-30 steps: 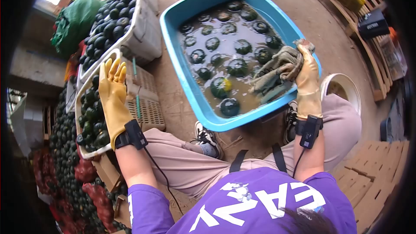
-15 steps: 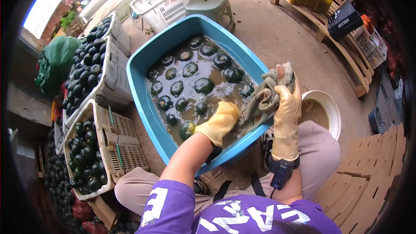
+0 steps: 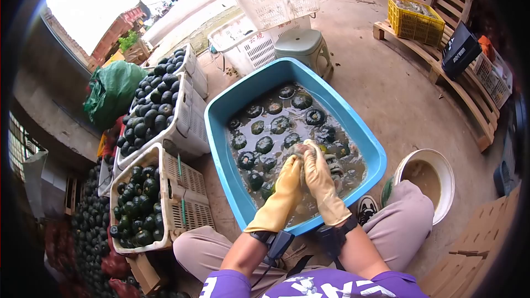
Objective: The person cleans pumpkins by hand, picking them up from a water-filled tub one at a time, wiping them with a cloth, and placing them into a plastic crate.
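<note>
My left hand and my right hand, both in yellow rubber gloves, are pressed together over the middle of a blue tub. Between them is a wet grey cloth, its upper end bunched at the fingertips. Both hands are closed on it, and a fold shows past my right fingers. Under and around the hands, several dark green squashes float in murky brown water. My palms hide part of the cloth.
Crates of dark green squashes stand left of the tub. A white bucket of brown water sits at the right, near my knee. Behind the tub are a grey stool and white crates. Wooden pallets lie at the far right.
My right hand has brought the cloth from the tub's right rim to over its middle. My left hand has risen out of the water and joined it. The view has shifted.
</note>
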Tool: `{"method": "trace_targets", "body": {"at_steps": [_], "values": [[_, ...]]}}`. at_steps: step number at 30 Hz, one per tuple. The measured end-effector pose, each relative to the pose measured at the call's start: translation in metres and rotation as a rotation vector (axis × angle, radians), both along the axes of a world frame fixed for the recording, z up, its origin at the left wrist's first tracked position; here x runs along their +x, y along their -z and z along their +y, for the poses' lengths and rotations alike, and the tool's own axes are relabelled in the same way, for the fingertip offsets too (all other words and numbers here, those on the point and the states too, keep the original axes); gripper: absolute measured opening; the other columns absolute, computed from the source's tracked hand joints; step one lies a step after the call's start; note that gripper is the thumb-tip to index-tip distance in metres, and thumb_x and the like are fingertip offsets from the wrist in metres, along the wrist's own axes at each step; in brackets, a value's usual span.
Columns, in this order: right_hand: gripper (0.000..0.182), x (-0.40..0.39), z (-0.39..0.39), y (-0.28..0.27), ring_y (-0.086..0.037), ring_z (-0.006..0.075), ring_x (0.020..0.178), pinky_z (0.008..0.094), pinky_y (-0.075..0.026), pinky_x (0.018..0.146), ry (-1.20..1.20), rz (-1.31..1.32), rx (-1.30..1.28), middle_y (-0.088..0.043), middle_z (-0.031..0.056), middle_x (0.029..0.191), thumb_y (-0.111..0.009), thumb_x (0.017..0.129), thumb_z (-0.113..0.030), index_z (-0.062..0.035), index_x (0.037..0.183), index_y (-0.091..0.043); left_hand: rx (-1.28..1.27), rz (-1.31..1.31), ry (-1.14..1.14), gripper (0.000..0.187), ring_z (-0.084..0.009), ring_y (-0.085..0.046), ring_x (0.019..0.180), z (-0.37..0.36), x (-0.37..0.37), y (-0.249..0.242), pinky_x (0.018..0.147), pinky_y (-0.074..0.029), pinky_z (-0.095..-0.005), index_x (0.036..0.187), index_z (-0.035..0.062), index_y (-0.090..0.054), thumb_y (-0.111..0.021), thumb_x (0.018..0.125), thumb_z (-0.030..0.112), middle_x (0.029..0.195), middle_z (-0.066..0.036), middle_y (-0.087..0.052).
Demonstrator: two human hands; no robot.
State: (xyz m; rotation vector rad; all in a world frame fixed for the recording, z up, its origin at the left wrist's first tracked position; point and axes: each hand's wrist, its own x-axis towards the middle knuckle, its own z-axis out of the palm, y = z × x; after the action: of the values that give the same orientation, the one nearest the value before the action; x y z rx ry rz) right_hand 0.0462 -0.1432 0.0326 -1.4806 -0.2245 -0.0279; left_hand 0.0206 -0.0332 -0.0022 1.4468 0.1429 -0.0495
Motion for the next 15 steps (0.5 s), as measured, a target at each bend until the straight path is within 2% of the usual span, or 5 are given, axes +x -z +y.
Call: {"method": "trace_targets", "body": {"at_steps": [3, 5, 9, 11, 15], "values": [[0.048, 0.01, -0.018, 0.019, -0.069, 0.0281, 0.1, 0.0417, -0.056, 0.089, -0.486, 0.853, 0.788, -0.07, 0.0134, 0.114, -0.047, 0.106, -0.045, -0.003, 0.125, -0.062, 0.344, 0.082, -0.29, 0.048, -0.013, -0.059, 0.099, -0.031, -0.04, -0.108, 0.092, -0.047, -0.027, 0.127, 0.0078, -0.063, -0.074, 0.083, 0.023, 0.119, -0.005, -0.061], [0.049, -0.009, 0.004, 0.01, -0.069, 0.0264, 0.09, 0.0425, -0.058, 0.082, -0.288, 0.927, 0.918, -0.071, 0.0123, 0.105, -0.05, 0.103, -0.048, -0.0049, 0.12, -0.066, 0.231, 0.081, -0.249, 0.054, -0.0174, -0.059, 0.107, -0.02, -0.046, -0.122, 0.095, -0.047, -0.0304, 0.131, 0.0071, -0.06, -0.073, 0.082, 0.024, 0.121, -0.008, -0.061], [0.041, -0.044, -0.008, 0.007, -0.069, 0.0245, 0.09, 0.0379, -0.058, 0.081, -0.176, 0.107, -0.22, -0.071, 0.0111, 0.104, -0.049, 0.104, -0.039, -0.0056, 0.12, -0.067, 0.915, -0.103, -0.194, 0.077, -0.0338, -0.059, 0.12, 0.001, -0.06, -0.084, 0.104, -0.047, -0.0407, 0.15, 0.0104, -0.043, -0.073, 0.083, 0.029, 0.128, -0.02, -0.06], [0.037, -0.044, -0.015, -0.034, -0.07, 0.0228, 0.091, 0.0362, -0.059, 0.082, -0.444, 0.662, 0.695, -0.071, 0.0109, 0.103, -0.05, 0.103, -0.036, -0.0062, 0.119, -0.067, 0.94, -0.09, -0.086, 0.087, -0.0343, -0.059, 0.119, -0.013, -0.077, -0.122, 0.103, -0.048, -0.0436, 0.156, 0.0131, -0.035, -0.075, 0.081, 0.031, 0.127, -0.02, -0.06], [0.03, -0.047, -0.013, -0.036, -0.07, 0.0198, 0.091, 0.0361, -0.059, 0.084, -0.565, 0.897, 1.102, -0.072, 0.0072, 0.106, -0.055, 0.103, -0.034, -0.0111, 0.118, -0.067, 0.33, -0.313, -0.322, 0.088, -0.0301, -0.059, 0.114, -0.032, -0.074, -0.125, 0.095, -0.051, -0.0379, 0.157, 0.0101, -0.031, -0.073, 0.082, 0.029, 0.124, -0.021, -0.058]]}}
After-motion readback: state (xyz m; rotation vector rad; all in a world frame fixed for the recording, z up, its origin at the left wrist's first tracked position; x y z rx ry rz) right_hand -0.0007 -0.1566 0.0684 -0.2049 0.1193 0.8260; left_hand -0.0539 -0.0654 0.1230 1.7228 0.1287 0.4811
